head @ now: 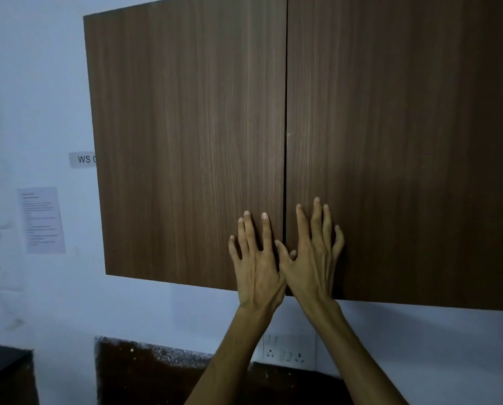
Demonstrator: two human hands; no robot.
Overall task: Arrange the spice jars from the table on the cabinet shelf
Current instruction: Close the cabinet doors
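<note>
Head view: cabinet (303, 112) doors shut, filling 12 o'clock. Left hand (257, 258) spread flat on left door (186, 141) at 6 o'clock; right hand (314, 255) spread on right door (405, 141), thumbs overlapping. Spice jars unseen.

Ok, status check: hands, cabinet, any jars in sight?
Left hand and right hand flat on the cabinet doors, empty. Doors shut at the centre seam, shelf hidden. No spice jars in view.
</note>
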